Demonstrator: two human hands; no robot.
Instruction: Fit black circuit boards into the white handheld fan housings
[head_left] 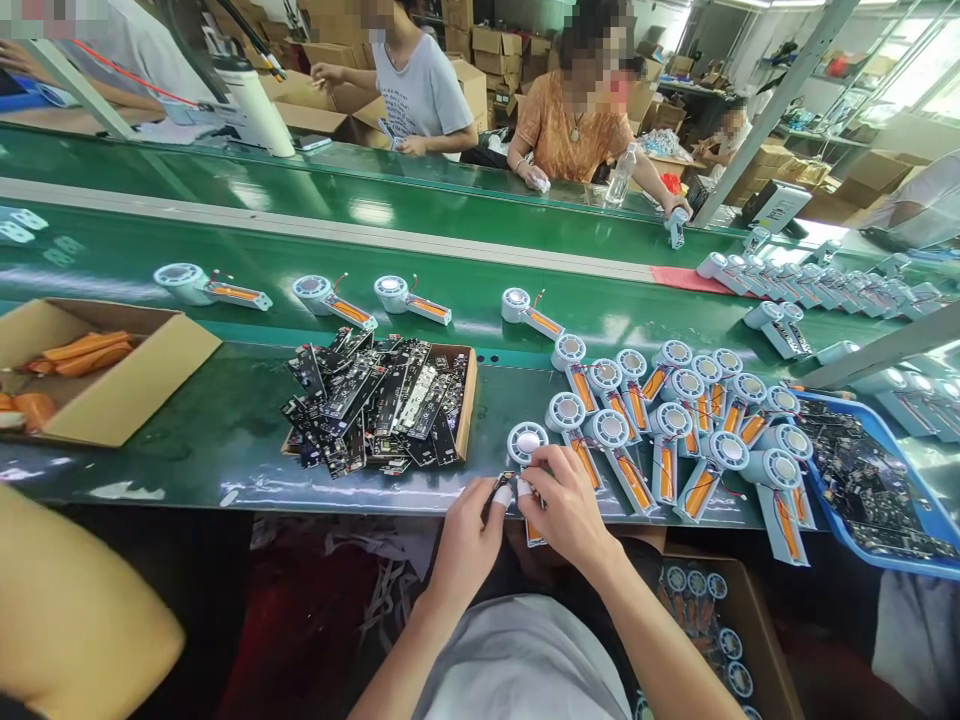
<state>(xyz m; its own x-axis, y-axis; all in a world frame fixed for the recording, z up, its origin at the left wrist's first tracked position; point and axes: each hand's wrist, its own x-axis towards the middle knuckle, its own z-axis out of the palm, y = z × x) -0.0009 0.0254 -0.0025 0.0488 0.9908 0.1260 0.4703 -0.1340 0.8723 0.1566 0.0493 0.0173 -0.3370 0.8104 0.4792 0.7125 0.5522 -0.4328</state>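
Note:
My left hand (474, 525) is closed around a small black circuit board (505, 481), whose end shows between thumb and fingers. Close beside it, my right hand (566, 505) pinches something too small to make out, over the neck of a light-blue handheld fan body (528, 441). That fan's round head points away from me, and its handle runs under my right hand, past the table's front edge. White covers are on my thumb and a fingertip. A heap of black circuit boards (390, 400) fills a shallow carton left of my hands.
Several fan bodies with orange batteries (671, 425) crowd the right. Beyond them stands a blue tray (874, 405) of boards. A carton (161, 375) holds orange packs at left. Spaced fans (390, 290) lie on the green belt (450, 250). Co-workers (574, 130) sit opposite.

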